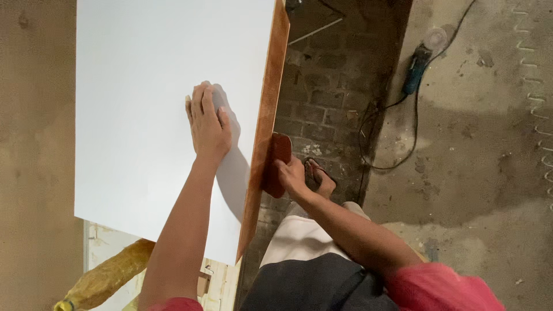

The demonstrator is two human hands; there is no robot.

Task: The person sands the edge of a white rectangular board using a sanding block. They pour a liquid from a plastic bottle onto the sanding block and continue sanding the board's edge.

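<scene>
Large white laminated board (144,115) fills upper left of frame, its brown wooden edge (266,115) running down the centre. Left hand (208,124) lies flat on the white face, fingers spread wide. Right hand (292,175) grips a reddish-brown block (277,164) pressed against the edge. Blue angle grinder (416,69) on concrete floor (489,173), upper right. Sandalled foot (319,178) just beside right hand.

Rough carpentry workshop or building site. White laminated board (155,103) with a bare wood edge; right of it, unplastered brick wall (328,98), stained concrete floor (478,161), corded angle grinder (419,63) lying there.
</scene>
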